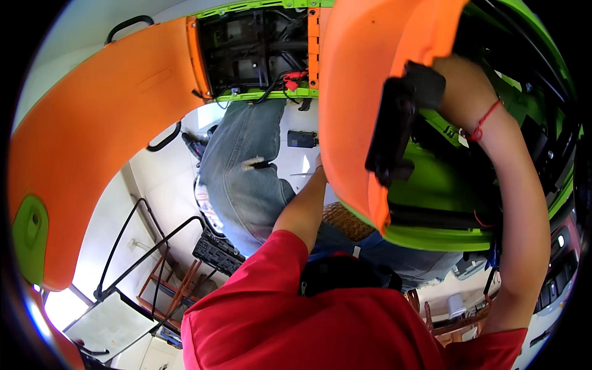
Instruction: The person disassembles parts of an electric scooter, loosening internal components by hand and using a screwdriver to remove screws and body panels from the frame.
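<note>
A large orange panel (pixel 351 105) stands close in front of me, joined to a green shell (pixel 431 176) with a dark hollow inside. My right hand (pixel 459 86) reaches over into that hollow, just behind a black plastic fitting (pixel 394 123) on the panel's edge. Its fingers are hidden by the fitting and the panel, so any hold is out of sight. Lower down, my left hand (pixel 319 165) goes behind the orange panel's left side. Only its back edge and wrist show, and its fingers are covered.
A long orange body panel (pixel 111 92) curves along the left. Between the panels lies an open bay with a black frame (pixel 259 46) and a red connector (pixel 295 79). On the floor are a black box (pixel 301 139), a black case (pixel 217 251) and a flat-topped cart (pixel 111 324).
</note>
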Demonstrator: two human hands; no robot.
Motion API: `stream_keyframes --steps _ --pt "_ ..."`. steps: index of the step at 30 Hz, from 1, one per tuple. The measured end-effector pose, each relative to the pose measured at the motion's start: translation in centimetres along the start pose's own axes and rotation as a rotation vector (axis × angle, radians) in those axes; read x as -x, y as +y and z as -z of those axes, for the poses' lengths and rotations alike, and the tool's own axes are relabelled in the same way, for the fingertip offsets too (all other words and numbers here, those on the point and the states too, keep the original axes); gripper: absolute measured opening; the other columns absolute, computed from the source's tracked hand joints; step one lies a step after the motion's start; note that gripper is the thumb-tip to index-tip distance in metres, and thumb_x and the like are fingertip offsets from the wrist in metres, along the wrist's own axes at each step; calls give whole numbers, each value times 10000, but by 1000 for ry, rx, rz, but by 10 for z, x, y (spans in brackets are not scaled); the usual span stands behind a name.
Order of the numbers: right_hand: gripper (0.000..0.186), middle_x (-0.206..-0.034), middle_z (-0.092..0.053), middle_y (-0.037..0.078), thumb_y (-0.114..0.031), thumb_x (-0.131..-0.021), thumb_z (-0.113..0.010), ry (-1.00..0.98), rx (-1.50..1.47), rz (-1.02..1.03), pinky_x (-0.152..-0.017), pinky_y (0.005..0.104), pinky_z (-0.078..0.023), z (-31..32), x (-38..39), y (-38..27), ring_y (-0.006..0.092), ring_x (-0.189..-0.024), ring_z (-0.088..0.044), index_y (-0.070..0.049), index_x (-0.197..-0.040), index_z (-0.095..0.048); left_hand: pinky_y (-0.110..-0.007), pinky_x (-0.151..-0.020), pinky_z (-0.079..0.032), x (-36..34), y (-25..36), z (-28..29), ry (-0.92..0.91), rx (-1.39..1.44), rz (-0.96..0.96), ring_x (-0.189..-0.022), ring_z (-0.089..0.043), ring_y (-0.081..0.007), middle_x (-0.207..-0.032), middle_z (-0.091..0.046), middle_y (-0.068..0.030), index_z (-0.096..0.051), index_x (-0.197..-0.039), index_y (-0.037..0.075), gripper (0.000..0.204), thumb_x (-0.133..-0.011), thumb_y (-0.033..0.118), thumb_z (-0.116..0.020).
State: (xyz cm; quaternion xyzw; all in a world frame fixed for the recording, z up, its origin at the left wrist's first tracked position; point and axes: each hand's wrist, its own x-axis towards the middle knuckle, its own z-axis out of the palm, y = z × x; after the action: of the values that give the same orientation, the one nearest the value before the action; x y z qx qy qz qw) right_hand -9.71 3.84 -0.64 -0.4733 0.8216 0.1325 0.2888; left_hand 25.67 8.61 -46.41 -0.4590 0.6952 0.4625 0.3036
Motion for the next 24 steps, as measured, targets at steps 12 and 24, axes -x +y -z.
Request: stream_keyframes --steps 12,24 --pt "333 -872 -670 211 -322 -928 -562 336 -211 394 -781 469 -509 -9 -19 -4 395 -852 -640 -3 -957 -656 -396 -887 -530 -64 -149 9 35 -224 -93 -1014 -652 -346 -1066 -693 -157 -719 -1007 82 285 -749 138 -613" --pt "332 -981 -651 91 -247 -970 -546 629 -579 -65 -820 286 -471 46 239 18 159 -937 -611 28 -1141 -617 -408 -916 -501 83 6 91 65 -217 -106 -1008 -644 -376 -1026 -686 -215 -732 -939 57 271 -818 228 -559"
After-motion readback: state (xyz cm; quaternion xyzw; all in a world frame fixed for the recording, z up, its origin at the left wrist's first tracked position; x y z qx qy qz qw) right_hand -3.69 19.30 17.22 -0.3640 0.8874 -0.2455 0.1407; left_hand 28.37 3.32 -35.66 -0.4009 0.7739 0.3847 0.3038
